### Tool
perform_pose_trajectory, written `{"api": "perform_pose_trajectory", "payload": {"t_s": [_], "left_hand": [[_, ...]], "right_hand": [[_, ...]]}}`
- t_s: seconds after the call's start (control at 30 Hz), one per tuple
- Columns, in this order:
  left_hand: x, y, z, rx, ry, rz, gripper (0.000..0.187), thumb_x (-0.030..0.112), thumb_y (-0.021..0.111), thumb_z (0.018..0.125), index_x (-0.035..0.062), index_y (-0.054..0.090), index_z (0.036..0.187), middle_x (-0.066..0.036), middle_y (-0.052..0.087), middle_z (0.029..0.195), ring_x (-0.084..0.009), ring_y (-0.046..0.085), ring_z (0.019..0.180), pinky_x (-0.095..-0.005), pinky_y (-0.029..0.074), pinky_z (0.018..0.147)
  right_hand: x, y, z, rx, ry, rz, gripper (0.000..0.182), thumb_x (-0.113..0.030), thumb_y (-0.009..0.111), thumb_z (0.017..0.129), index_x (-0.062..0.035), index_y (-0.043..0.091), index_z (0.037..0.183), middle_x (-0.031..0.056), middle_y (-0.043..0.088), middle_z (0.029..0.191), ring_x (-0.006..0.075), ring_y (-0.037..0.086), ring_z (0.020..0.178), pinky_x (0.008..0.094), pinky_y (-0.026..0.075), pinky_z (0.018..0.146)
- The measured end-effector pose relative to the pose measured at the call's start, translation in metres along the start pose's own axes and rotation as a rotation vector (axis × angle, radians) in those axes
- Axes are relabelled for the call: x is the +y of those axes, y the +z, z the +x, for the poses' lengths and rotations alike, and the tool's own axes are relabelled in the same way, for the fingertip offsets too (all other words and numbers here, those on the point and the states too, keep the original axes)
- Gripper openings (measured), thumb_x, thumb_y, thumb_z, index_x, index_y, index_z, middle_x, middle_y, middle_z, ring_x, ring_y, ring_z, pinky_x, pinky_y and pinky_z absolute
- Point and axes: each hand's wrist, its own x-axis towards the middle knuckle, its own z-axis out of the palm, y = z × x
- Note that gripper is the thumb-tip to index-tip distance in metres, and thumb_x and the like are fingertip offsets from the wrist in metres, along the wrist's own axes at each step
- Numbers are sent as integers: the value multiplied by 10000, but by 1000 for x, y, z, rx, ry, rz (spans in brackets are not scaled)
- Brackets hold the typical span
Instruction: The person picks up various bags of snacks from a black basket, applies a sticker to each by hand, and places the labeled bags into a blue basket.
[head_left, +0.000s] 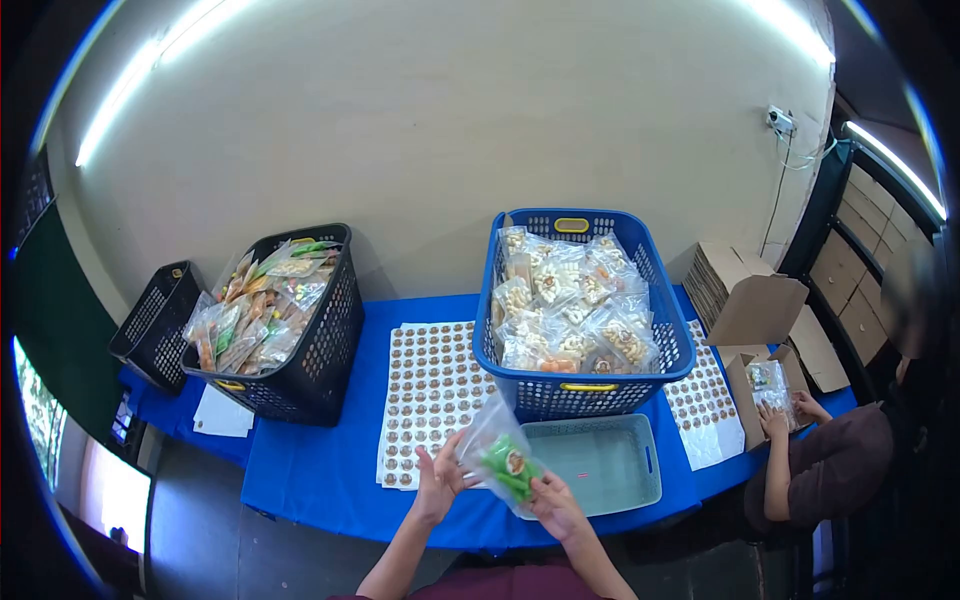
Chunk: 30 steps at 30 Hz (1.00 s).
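A clear plastic bag [505,462] of green pieces, with a round brown sticker on its front, is held up tilted over the table's front edge. My right hand [560,508] pinches its lower right side, thumb in front. At the bag's left edge is my left hand [440,482], thumb and fingers apart; its fingertips touch or nearly touch the plastic. Behind the bag lie a sheet of round brown stickers [415,400] and a pale green shallow tray [632,430].
A blue basket [575,398] full of bagged snacks stands behind the tray. Left are a black basket [325,350] of colourful bags and a smaller black basket [160,318]. On the right, another person's hands [775,420] work at a cardboard box [738,385], beside another sticker sheet [700,400].
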Motion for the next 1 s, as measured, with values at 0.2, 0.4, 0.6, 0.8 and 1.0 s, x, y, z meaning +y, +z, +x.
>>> {"api": "perform_pose_trajectory", "payload": {"t_s": [0.2, 0.4, 0.6, 0.8, 1.0], "left_hand": [[-35, -2, 10, 10, -161, 340, 381, 213, 467, 913, 5, 423, 1230, -101, 543, 1103, -154, 555, 972, -296, 483, 823], [-34, 12, 18, -37, -200, 285, 353, 207, 465, 915, -6, 457, 1197, -89, 572, 1047, -142, 570, 928, -291, 485, 815], [-40, 12, 18, -25, -192, 241, 369, 174, 448, 920, 1, 398, 1242, -120, 553, 1092, -162, 554, 979, -296, 461, 849], [-45, 3, -6, 88, -59, 244, 363, 183, 420, 925, 2, 369, 1236, -178, 537, 1125, -258, 555, 1008, -354, 418, 900], [-46, -34, -21, 343, -64, 314, 260, 148, 425, 921, -10, 467, 1123, -156, 591, 1024, -213, 581, 941, -298, 439, 847]], "right_hand": [[-13, -15, -21, 108, -133, -218, 367, -82, 589, 826, 15, 456, 1154, 95, 572, 1047, 163, 587, 892, 307, 502, 759], [-37, -29, -45, 48, -32, -374, 311, -99, 599, 823, 33, 507, 1089, 97, 587, 988, 162, 593, 845, 293, 500, 746], [-57, -35, -38, 23, 13, -592, 217, -78, 607, 812, 49, 567, 983, 98, 610, 861, 166, 605, 766, 286, 500, 701], [-99, -6, -31, 250, -430, -777, 230, -53, 593, 817, 52, 555, 1019, 76, 605, 875, 128, 588, 769, 258, 480, 699], [-161, 12, -13, 770, -1443, -745, 184, -54, 585, 820, 28, 544, 979, 67, 583, 865, 126, 563, 761, 250, 448, 692]]}}
